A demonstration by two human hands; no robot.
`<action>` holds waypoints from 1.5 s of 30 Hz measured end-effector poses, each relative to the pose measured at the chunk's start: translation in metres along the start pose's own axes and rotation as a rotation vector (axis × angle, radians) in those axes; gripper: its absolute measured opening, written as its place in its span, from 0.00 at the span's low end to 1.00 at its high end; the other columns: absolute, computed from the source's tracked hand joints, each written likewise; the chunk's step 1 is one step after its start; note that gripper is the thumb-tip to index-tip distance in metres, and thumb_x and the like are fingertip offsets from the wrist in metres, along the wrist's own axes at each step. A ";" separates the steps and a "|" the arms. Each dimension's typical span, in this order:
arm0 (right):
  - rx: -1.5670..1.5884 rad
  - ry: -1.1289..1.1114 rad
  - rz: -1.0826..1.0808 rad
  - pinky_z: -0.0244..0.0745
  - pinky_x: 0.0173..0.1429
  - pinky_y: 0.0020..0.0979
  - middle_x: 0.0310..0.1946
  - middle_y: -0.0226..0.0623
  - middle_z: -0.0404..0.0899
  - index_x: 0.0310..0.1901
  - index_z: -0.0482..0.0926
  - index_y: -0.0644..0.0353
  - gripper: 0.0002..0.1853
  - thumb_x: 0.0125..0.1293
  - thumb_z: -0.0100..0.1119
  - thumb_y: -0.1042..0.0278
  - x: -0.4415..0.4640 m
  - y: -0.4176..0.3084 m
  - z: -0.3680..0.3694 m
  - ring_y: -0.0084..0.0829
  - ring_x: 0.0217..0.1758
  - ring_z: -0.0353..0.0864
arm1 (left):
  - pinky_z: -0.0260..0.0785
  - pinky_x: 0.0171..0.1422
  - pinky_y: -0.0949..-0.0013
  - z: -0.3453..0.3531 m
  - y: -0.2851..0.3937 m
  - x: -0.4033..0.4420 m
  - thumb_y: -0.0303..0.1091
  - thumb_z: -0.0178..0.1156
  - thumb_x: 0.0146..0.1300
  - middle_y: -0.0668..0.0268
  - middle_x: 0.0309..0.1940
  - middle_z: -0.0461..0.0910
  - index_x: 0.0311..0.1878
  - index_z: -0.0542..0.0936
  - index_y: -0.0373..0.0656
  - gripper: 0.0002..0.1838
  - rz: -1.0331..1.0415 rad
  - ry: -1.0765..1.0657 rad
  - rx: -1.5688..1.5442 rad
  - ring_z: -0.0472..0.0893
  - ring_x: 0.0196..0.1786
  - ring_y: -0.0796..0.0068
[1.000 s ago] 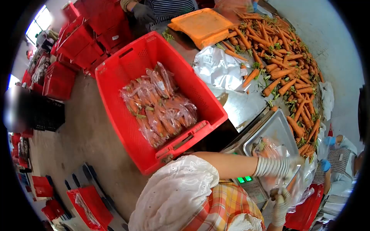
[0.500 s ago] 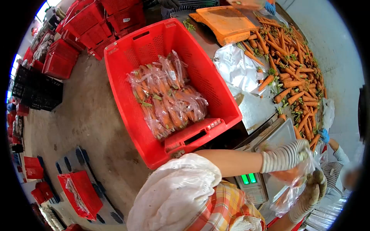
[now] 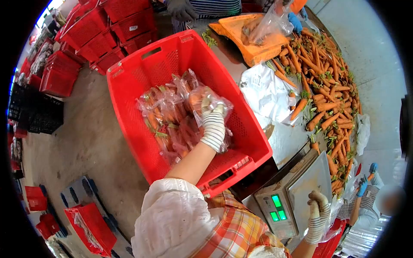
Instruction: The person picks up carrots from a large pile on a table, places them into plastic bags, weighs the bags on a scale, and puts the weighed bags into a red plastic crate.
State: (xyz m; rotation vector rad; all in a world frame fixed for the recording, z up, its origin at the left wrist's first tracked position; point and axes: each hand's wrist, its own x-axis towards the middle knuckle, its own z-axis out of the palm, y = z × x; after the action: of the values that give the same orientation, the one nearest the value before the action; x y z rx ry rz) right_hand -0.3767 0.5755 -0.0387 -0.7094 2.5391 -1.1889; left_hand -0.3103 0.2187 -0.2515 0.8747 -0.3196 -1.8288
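Note:
My left hand (image 3: 213, 122), in a striped white glove, reaches into the red crate (image 3: 234, 161). Its fingers are closed on a clear bag of carrots (image 3: 197, 99), which rests on or just above other bagged carrots (image 3: 165, 107) in the crate. My right hand (image 3: 317, 215), gloved too, is raised at the near edge of the scale (image 3: 277, 202) with its fingers loosely bent and the thumb apart. I see nothing in it. Green digits glow on the scale's display, and its metal plate (image 3: 307, 178) bears no bag.
Loose carrots (image 3: 327, 86) are heaped along the table beside white plastic (image 3: 266, 92). An orange scoop-like tray (image 3: 254, 36) lies at the far end, near another person's blue glove (image 3: 295, 22). Stacked red crates (image 3: 129, 28) stand behind. A co-worker (image 3: 359, 202) is at the right.
My left hand has swung left from above the scale into the crate, carrying the bag of carrots. My right hand has parted from the bag and stayed near the scale.

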 end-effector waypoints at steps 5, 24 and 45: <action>-0.229 -0.108 -0.012 0.70 0.51 0.29 0.37 0.38 0.78 0.43 0.78 0.64 0.12 0.58 0.51 0.80 0.014 0.003 0.017 0.30 0.42 0.77 | 0.67 0.56 0.73 -0.034 -0.062 0.098 0.15 0.52 0.57 0.64 0.53 0.71 0.62 0.64 0.41 0.28 0.094 0.004 0.132 0.73 0.50 0.72; -0.411 -0.110 -0.179 0.70 0.39 0.32 0.30 0.42 0.76 0.42 0.78 0.64 0.13 0.53 0.53 0.79 0.048 -0.003 0.063 0.39 0.32 0.76 | 0.70 0.50 0.59 -0.133 0.027 0.133 0.35 0.54 0.58 0.54 0.42 0.78 0.63 0.66 0.52 0.27 0.254 0.154 1.164 0.77 0.39 0.59; -0.465 -0.293 -0.196 0.73 0.43 0.33 0.33 0.42 0.79 0.41 0.78 0.61 0.13 0.51 0.55 0.80 0.063 -0.030 0.101 0.39 0.36 0.78 | 0.68 0.49 0.59 -0.179 0.027 0.314 0.55 0.56 0.56 0.52 0.44 0.80 0.58 0.72 0.48 0.30 0.153 0.207 1.553 0.80 0.41 0.55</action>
State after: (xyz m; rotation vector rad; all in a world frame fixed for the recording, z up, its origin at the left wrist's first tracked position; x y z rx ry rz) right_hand -0.3785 0.4606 -0.0811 -1.1632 2.5468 -0.4822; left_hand -0.2294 -0.0396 -0.4920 1.9296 -1.7093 -1.0622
